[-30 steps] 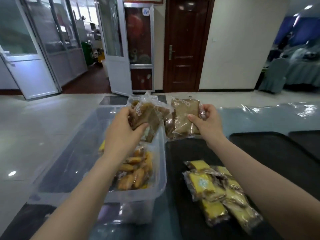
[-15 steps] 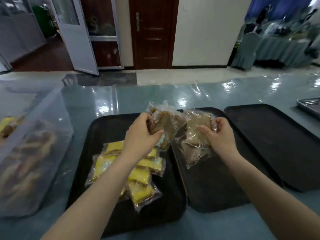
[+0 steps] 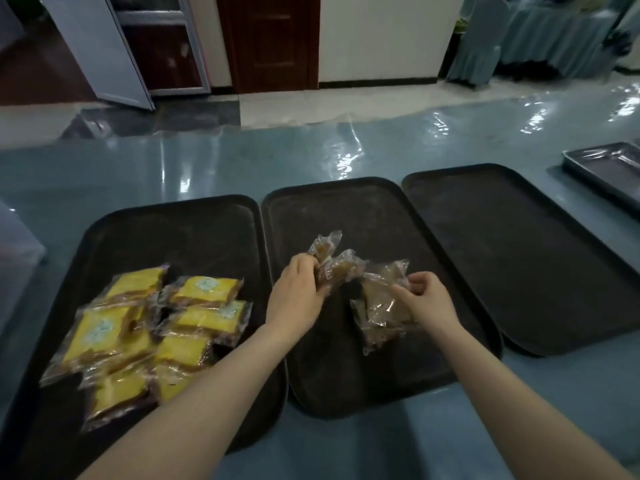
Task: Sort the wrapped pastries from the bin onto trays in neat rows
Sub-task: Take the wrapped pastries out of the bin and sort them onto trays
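Holding brown pastries (image 3: 337, 268) in each hand's grip over the middle tray (image 3: 346, 209), yellow pastries (image 3: 145, 327) piled beside

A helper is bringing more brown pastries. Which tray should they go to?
Three black trays sit side by side on the blue table. Take the middle tray, where both hands hold brown pastries. Its left neighbour holds yellow ones; its right neighbour is bare.

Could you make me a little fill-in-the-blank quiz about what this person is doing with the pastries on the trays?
1. The yellow pastries lie on the ____ of the three black trays.
2. The left hand and right hand each hold ____ wrapped pastries over the middle tray.
3. The right black tray holds ____ pastries.

Missing words: left; brown; no
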A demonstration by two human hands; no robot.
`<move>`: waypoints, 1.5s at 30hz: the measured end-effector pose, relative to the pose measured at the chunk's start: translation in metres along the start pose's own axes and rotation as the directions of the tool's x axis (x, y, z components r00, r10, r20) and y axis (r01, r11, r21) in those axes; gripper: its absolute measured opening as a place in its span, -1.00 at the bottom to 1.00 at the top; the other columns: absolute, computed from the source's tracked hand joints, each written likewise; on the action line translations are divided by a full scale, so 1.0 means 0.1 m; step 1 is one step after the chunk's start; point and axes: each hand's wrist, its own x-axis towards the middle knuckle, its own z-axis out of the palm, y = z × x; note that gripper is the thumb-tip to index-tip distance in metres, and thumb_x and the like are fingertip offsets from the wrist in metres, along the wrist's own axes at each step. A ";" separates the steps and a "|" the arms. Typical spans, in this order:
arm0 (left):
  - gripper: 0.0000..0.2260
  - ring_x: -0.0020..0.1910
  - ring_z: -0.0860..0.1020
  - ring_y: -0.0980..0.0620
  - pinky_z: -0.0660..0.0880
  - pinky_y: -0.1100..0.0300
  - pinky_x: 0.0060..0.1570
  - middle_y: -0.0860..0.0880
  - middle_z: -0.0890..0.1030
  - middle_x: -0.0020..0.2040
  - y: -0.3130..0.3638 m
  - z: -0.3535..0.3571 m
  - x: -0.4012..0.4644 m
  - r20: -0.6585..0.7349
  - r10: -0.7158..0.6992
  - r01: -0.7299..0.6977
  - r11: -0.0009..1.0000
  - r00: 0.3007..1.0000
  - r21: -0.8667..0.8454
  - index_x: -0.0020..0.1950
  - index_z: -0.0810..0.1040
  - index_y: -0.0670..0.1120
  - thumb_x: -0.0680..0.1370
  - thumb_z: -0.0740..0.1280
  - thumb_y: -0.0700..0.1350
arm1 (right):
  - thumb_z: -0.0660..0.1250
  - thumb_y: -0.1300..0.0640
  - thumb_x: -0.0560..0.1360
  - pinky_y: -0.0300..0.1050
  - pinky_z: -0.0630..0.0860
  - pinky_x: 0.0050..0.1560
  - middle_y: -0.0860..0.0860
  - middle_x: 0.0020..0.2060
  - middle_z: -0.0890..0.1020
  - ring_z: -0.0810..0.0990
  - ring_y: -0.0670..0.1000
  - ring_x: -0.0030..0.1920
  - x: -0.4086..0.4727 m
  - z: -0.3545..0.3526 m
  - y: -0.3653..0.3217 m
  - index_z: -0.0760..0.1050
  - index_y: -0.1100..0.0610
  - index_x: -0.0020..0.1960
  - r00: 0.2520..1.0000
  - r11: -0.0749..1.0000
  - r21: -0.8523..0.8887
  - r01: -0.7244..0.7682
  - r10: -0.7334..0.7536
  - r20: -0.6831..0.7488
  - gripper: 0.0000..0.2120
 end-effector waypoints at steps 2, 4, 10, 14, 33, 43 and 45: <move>-0.58 0.25 0.42 0.01 0.41 0.14 0.15 -0.01 0.32 0.37 0.00 0.18 -0.01 0.133 0.047 -0.056 0.996 0.990 0.064 0.26 0.31 0.03 0.47 0.39 -0.03 | 0.44 -0.10 0.41 -0.29 0.41 -0.29 -0.10 0.02 0.59 0.54 -0.17 -0.10 0.02 -0.04 0.08 0.46 -0.03 0.17 0.999 0.996 -0.093 -0.004 0.009 0.050 -0.62; -0.41 0.45 0.19 -0.07 0.23 0.02 0.39 -0.05 0.08 0.53 -0.01 0.30 -0.06 0.321 0.080 -0.120 0.987 0.944 0.107 0.43 0.20 0.04 0.47 0.39 -0.01 | 0.42 -0.09 0.42 -0.28 0.39 -0.28 -0.07 0.07 0.58 0.51 -0.13 -0.10 0.01 -0.07 0.13 0.45 -0.01 0.27 0.994 0.976 -0.217 0.003 0.021 0.106 -0.54; -0.27 0.51 -0.09 -0.06 0.12 -0.11 0.44 0.11 -0.27 0.53 0.00 0.29 -0.16 0.604 0.123 -0.057 0.990 0.788 -0.127 0.45 0.10 0.27 0.39 0.41 0.21 | 0.38 -0.01 0.45 -0.12 0.46 0.07 -0.04 0.20 0.58 0.50 0.02 0.21 -0.10 -0.02 0.03 0.43 0.00 0.34 0.987 0.940 -0.306 0.151 -0.127 0.098 -0.53; -0.34 0.50 -0.03 0.11 0.07 0.05 0.45 0.06 0.03 0.55 -0.02 0.05 -0.13 0.464 0.126 -0.020 0.974 0.877 -0.226 0.47 0.15 0.16 0.45 0.39 0.11 | 0.38 0.00 0.46 -0.26 0.38 0.07 -0.13 0.19 0.57 0.51 -0.09 0.18 -0.19 0.07 -0.21 0.45 -0.07 0.31 0.961 0.943 -0.215 0.254 -0.222 0.162 -0.58; -0.74 -0.15 0.61 0.19 0.53 0.23 -0.09 0.18 0.66 -0.16 -1.66 -3.26 -1.36 -0.064 0.098 -0.115 0.917 0.993 -0.382 0.06 0.51 0.22 0.52 0.32 -0.16 | 0.44 0.21 0.45 -0.10 0.59 0.05 -0.12 -0.12 0.71 0.67 -0.12 -0.04 -2.04 2.02 -2.56 0.58 -0.04 0.01 0.711 0.817 0.240 0.523 -0.574 0.406 -0.80; -0.77 -0.06 0.64 0.05 0.58 0.12 -0.12 0.08 0.68 -0.10 -2.89 -4.51 -1.90 -0.268 -0.108 -0.030 0.886 0.957 -0.463 0.06 0.56 0.13 0.53 0.32 -0.19 | 0.42 0.29 0.46 -0.26 0.55 0.03 -0.06 -0.11 0.71 0.66 -0.10 -0.02 -3.05 3.15 -3.54 0.58 0.01 0.00 0.532 0.709 0.425 0.562 -0.704 0.471 -0.78; -0.81 -0.05 0.64 0.09 0.57 0.03 -0.05 0.10 0.68 -0.10 -3.12 -4.63 -1.96 -0.306 -0.172 0.010 0.885 0.936 -0.466 0.05 0.58 0.16 0.49 0.35 -0.08 | 0.41 0.29 0.46 -0.25 0.55 0.04 -0.07 -0.11 0.70 0.66 -0.11 -0.02 -3.08 3.34 -3.67 0.58 -0.01 -0.01 0.493 0.696 0.434 0.572 -0.715 0.496 -0.78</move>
